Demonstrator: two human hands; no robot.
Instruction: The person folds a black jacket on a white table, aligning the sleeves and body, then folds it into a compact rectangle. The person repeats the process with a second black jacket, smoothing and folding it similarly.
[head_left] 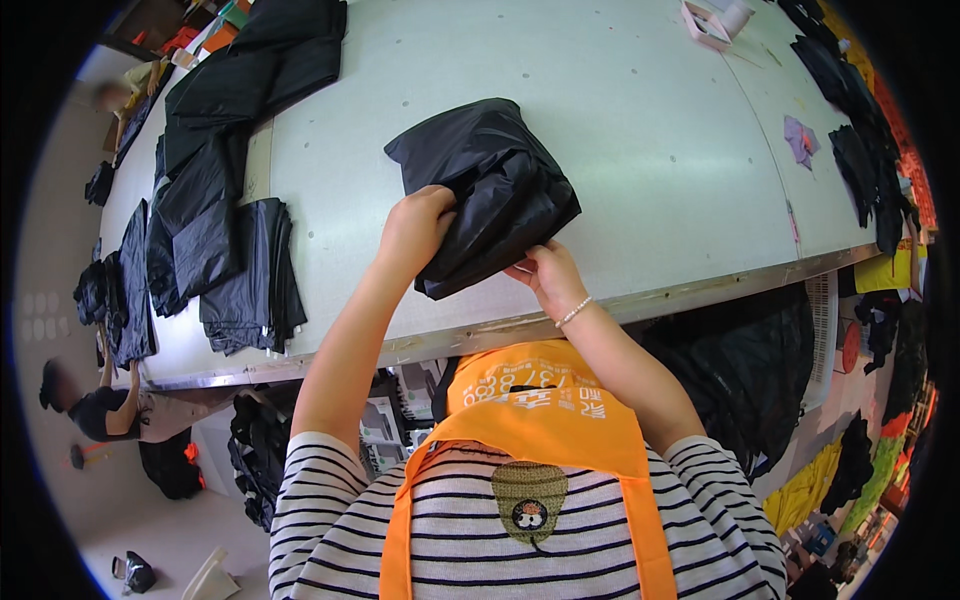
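A folded black garment (495,185) of thin, shiny fabric lies bunched on the pale table (640,180) in front of me. My left hand (420,228) grips its left side, the fingertips hidden in the folds. At the lower right corner, my right hand (548,278) has its thumb and fingers closed on the edge of the same garment. Left of it, near the table's front edge, sits a stack of folded black garments (258,275).
More black garments (205,215) run along the table's left side. A pink box (705,25) and a purple cloth (800,140) lie at the right. Black fabric (740,360) hangs below the front edge. Another person (110,405) stands at the far left.
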